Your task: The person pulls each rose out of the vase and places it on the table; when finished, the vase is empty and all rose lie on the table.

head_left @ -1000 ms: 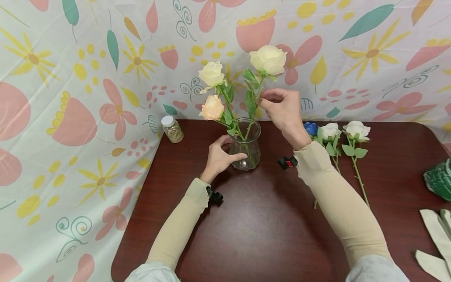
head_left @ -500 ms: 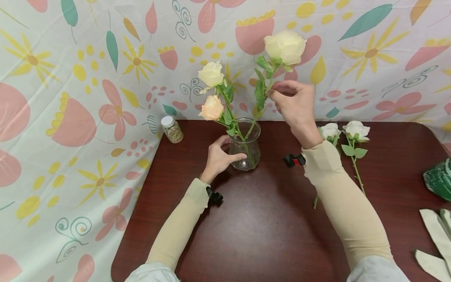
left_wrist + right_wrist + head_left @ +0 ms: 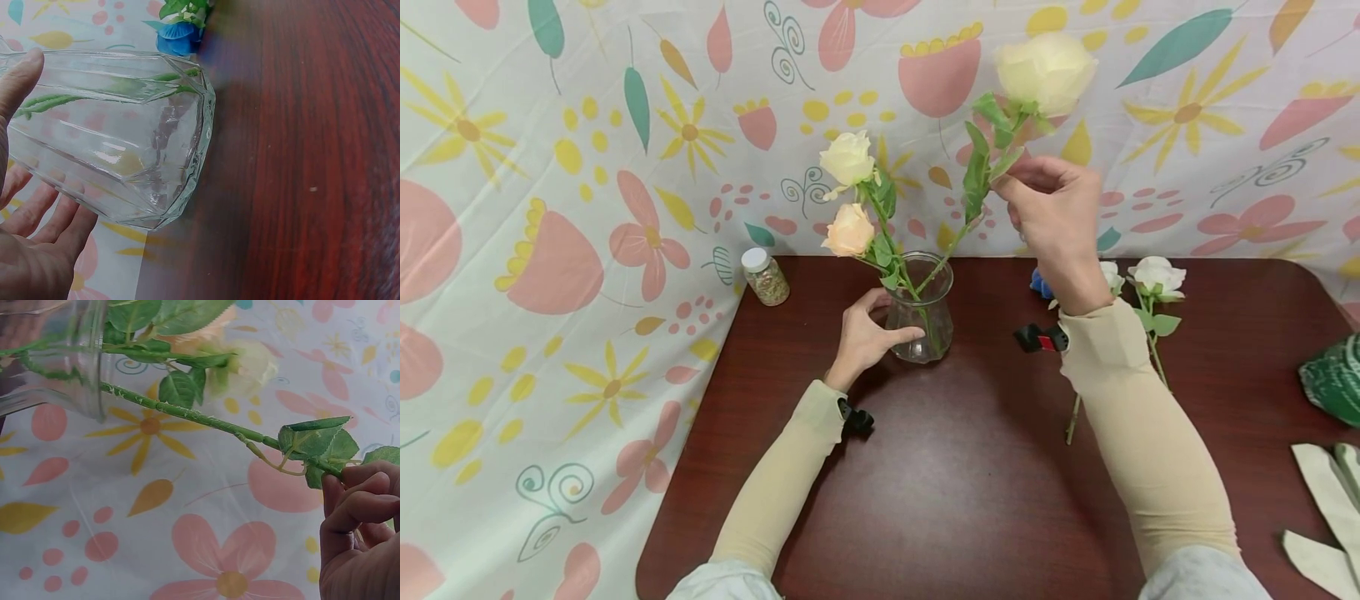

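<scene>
My left hand (image 3: 867, 335) holds a clear glass vase (image 3: 942, 321) at its side, thumb on the front and fingers around the back. In the left wrist view green stems show through the glass. My right hand (image 3: 1060, 225) pinches the stem of a large cream rose (image 3: 1047, 73) just below its leaves. That stem (image 3: 206, 419) slants up to the right out of the vase mouth, its lower end inside the glass. A smaller cream rose (image 3: 848, 158) and a peach rose (image 3: 850, 230) lean left in the vase.
A lidded jar (image 3: 766, 279) stands at the table's back left. Right of the vase lie a blue flower (image 3: 1041, 283) and white roses (image 3: 1157, 277), partly hidden by my right arm. A green object (image 3: 1333, 379) and pale strips (image 3: 1326, 500) sit at the right edge. Patterned cloth hangs behind.
My right hand has moved up and to the right with the large cream rose, drawing its stem further out of the vase. The left hand stays on the vase.
</scene>
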Available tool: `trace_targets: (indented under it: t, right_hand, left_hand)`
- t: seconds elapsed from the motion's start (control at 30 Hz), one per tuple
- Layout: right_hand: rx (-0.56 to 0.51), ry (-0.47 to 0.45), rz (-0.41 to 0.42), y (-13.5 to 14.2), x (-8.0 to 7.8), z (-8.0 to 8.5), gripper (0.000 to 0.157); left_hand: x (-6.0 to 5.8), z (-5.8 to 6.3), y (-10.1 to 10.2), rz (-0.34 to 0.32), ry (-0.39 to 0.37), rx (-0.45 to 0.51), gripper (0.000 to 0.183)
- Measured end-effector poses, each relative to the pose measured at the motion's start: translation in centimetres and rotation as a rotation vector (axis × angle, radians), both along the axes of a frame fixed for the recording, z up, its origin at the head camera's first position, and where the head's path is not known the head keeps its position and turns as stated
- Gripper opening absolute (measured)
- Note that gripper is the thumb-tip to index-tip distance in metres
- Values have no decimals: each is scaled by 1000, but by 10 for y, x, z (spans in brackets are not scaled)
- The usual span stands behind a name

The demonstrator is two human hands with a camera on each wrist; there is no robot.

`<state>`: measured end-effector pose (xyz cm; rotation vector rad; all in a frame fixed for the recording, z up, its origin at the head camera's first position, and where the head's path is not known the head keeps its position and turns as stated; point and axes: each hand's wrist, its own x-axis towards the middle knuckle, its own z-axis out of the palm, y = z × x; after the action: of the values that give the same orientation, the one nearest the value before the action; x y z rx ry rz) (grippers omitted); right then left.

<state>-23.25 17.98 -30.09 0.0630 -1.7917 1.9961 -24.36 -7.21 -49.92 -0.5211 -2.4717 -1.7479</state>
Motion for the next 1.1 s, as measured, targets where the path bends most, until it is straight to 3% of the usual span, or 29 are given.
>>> trace_targets:
  t: [0.63,0.87,1.1]
  right_hand:
    - [-187,109,-57,23,15,13,7]
    - [-270,123,-80,33,22,24,9]
    - [-347,192,-85,42,31,33,8]
  left_hand:
    - [1,-3,1,-3,12,-13,65]
    - [0,-3,0,-3,11,2,64]
    - [-3,-4,0,-2,28,1,64]
